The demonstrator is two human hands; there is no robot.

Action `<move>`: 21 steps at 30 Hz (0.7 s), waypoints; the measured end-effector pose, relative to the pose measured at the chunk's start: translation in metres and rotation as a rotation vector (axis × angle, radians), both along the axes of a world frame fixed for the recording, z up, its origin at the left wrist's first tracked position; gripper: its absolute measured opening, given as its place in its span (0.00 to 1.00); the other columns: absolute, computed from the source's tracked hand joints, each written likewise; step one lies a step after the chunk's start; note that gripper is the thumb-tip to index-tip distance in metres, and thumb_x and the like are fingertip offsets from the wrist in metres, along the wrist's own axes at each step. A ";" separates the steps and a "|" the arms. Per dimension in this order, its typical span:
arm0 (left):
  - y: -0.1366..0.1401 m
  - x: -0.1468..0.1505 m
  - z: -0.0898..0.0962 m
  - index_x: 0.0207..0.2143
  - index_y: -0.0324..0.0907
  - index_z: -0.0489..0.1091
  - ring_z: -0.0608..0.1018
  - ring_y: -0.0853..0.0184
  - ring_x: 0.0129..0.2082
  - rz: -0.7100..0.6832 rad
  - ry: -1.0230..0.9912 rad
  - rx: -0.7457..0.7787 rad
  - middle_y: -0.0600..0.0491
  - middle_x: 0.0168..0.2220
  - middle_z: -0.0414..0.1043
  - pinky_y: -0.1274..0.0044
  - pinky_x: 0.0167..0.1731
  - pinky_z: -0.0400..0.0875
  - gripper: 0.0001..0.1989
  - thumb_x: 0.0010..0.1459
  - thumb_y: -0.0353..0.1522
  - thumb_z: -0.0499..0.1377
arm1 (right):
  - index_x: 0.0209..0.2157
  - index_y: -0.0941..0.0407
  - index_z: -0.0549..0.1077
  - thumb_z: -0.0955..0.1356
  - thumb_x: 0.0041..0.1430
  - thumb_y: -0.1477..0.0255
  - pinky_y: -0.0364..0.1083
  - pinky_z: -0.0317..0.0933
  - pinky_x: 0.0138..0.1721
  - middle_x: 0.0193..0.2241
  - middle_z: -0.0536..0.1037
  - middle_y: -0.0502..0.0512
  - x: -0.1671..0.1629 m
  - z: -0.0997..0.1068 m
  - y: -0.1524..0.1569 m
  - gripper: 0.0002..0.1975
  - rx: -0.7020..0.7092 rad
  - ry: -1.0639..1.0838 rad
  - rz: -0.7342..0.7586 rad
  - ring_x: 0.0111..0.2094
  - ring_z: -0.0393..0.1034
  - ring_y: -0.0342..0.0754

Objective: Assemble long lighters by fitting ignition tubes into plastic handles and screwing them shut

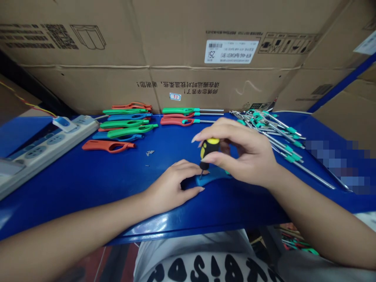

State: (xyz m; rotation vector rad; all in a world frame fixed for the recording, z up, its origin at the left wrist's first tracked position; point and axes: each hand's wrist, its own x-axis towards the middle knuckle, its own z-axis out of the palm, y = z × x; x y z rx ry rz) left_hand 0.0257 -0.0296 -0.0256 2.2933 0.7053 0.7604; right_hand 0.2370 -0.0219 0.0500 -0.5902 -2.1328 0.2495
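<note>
My right hand point(243, 152) grips a short, stubby screwdriver point(209, 152) with a black and yellow handle. The screwdriver's tip points down onto the end of a blue lighter handle point(214, 175) lying on the table. My left hand point(173, 186) rests on the table with thumb and fingers closed around that same end of the lighter handle. The far part of the blue handle is hidden behind my right hand. Several small screws point(150, 152) lie loose on the table beyond my left hand.
Orange, green and blue handles point(108, 146) are lined up at the left. Handles with metal tubes point(178, 122) lie at the back. A pile of metal tubes with green ends point(289, 149) is at right. A power strip point(47, 147) runs along the left; cardboard point(111, 84) stands behind.
</note>
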 end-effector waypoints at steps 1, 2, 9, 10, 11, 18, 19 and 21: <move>0.000 0.000 0.000 0.52 0.43 0.74 0.79 0.60 0.51 -0.001 -0.001 0.005 0.49 0.50 0.79 0.66 0.54 0.71 0.17 0.60 0.31 0.66 | 0.44 0.55 0.76 0.69 0.66 0.63 0.45 0.69 0.34 0.35 0.80 0.54 0.001 -0.001 0.000 0.11 0.104 0.008 -0.051 0.34 0.73 0.46; 0.000 0.000 -0.001 0.51 0.43 0.74 0.79 0.60 0.51 0.001 -0.006 0.012 0.49 0.50 0.80 0.67 0.54 0.71 0.17 0.60 0.31 0.66 | 0.42 0.55 0.77 0.71 0.64 0.62 0.46 0.69 0.34 0.32 0.79 0.54 0.002 -0.002 0.001 0.11 0.196 0.000 -0.092 0.33 0.73 0.46; 0.000 0.001 0.002 0.53 0.45 0.73 0.78 0.59 0.52 -0.007 0.016 -0.012 0.49 0.51 0.79 0.64 0.55 0.70 0.18 0.60 0.30 0.66 | 0.62 0.53 0.65 0.56 0.74 0.71 0.49 0.72 0.46 0.49 0.78 0.58 -0.001 -0.002 -0.002 0.20 -0.107 -0.057 0.026 0.47 0.74 0.47; 0.000 0.001 0.002 0.53 0.45 0.73 0.78 0.59 0.52 -0.006 0.014 -0.011 0.49 0.51 0.79 0.64 0.55 0.70 0.18 0.60 0.30 0.66 | 0.62 0.53 0.66 0.56 0.74 0.72 0.48 0.72 0.44 0.47 0.78 0.57 -0.001 -0.002 -0.002 0.20 -0.130 -0.051 0.043 0.44 0.75 0.46; 0.000 0.001 0.002 0.53 0.45 0.73 0.78 0.59 0.52 -0.005 0.012 -0.009 0.49 0.51 0.79 0.64 0.55 0.70 0.19 0.60 0.30 0.66 | 0.60 0.53 0.68 0.59 0.73 0.71 0.48 0.72 0.43 0.45 0.79 0.56 -0.001 -0.002 -0.001 0.18 -0.107 -0.047 0.033 0.42 0.75 0.46; 0.000 0.001 0.002 0.52 0.43 0.74 0.79 0.60 0.50 -0.003 0.000 0.012 0.49 0.50 0.80 0.66 0.54 0.71 0.17 0.60 0.31 0.66 | 0.50 0.55 0.75 0.64 0.70 0.66 0.47 0.71 0.43 0.40 0.81 0.56 0.004 -0.005 0.000 0.13 0.202 -0.064 -0.125 0.42 0.76 0.49; 0.000 0.001 0.002 0.52 0.43 0.74 0.79 0.60 0.50 -0.006 0.004 0.012 0.49 0.50 0.80 0.66 0.54 0.71 0.17 0.60 0.31 0.66 | 0.53 0.55 0.73 0.61 0.72 0.69 0.48 0.71 0.45 0.46 0.80 0.58 0.003 -0.005 -0.001 0.15 0.114 -0.051 -0.077 0.46 0.75 0.49; 0.000 0.001 0.003 0.52 0.43 0.73 0.79 0.61 0.49 -0.010 0.008 0.011 0.50 0.49 0.80 0.66 0.53 0.71 0.18 0.60 0.30 0.66 | 0.59 0.56 0.68 0.57 0.73 0.73 0.47 0.71 0.44 0.51 0.78 0.59 0.001 -0.003 -0.003 0.18 -0.097 -0.020 0.028 0.48 0.75 0.47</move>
